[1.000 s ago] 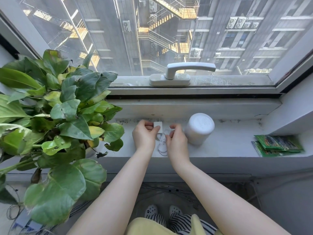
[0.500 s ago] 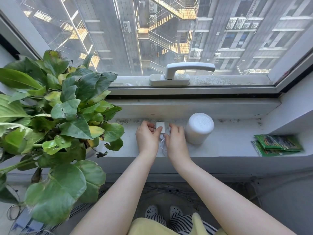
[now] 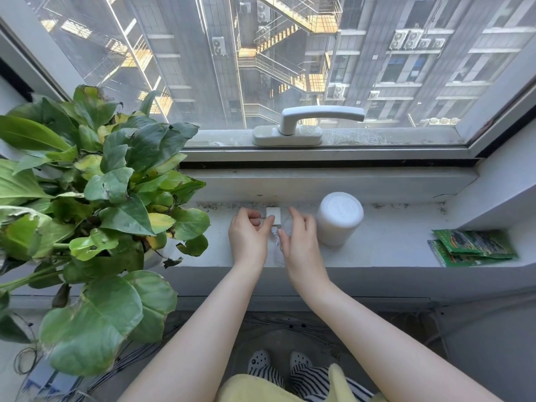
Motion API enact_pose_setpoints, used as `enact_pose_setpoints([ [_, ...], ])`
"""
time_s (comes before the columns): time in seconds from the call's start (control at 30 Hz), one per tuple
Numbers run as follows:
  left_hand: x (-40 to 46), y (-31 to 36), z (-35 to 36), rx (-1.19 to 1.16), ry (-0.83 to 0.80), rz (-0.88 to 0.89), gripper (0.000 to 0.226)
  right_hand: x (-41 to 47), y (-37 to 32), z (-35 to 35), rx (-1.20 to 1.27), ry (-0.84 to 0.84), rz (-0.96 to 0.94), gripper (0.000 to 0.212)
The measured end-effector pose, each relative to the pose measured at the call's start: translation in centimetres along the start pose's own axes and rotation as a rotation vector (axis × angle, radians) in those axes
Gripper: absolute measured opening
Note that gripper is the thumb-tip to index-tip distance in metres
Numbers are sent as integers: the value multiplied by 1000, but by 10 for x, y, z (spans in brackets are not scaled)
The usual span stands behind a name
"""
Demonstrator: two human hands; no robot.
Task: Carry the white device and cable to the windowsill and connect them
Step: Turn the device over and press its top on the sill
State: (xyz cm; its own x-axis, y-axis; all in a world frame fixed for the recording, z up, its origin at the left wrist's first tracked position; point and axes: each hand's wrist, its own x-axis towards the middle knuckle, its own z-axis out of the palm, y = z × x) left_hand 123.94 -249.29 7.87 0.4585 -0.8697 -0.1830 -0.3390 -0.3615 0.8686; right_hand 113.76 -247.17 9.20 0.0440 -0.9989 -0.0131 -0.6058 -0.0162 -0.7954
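Note:
A white cylindrical device [image 3: 339, 219] stands upright on the windowsill [image 3: 391, 248]. Just left of it, my left hand [image 3: 248, 239] pinches a small white power adapter [image 3: 273, 212] between thumb and fingers. The thin white cable [image 3: 278, 252] runs from the adapter's near side down between my hands; its plug sits against the adapter. My right hand [image 3: 301, 242] is beside the cable with its fingers spread, the thumb touching the cable near the plug. The cable's other end is hidden by my hands.
A large leafy potted plant [image 3: 101, 184] fills the sill's left end, its leaves close to my left hand. Green packets [image 3: 472, 248] lie at the sill's right end. The window handle [image 3: 304, 123] sits above, on the frame. Wires lie on the floor below.
My hands have moved closer together over the adapter. The right hand's fingers, earlier pinched on the cable plug, have spread apart. The white device has not moved.

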Motion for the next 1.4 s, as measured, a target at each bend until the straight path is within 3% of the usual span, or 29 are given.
enact_pose_setpoints([
  [0.23,-10,16,-4,-5,12,50,27,-28,-22,-45,-53,30,-250,50],
  [0.37,-18,41,0,-108,-21,158,23,-22,-13,-94,-2,183,-311,46],
  [0.5,-25,63,6,-174,-230,238,34,2,19,-134,139,231,-124,45],
  [0.73,-30,73,27,-217,-490,110,54,27,52,-134,447,-80,277,37],
  [0.83,-26,68,34,-227,-500,61,57,29,55,-130,485,-130,280,25],
  [1.4,-22,58,37,-337,-631,68,52,34,61,-121,515,-154,225,27],
])
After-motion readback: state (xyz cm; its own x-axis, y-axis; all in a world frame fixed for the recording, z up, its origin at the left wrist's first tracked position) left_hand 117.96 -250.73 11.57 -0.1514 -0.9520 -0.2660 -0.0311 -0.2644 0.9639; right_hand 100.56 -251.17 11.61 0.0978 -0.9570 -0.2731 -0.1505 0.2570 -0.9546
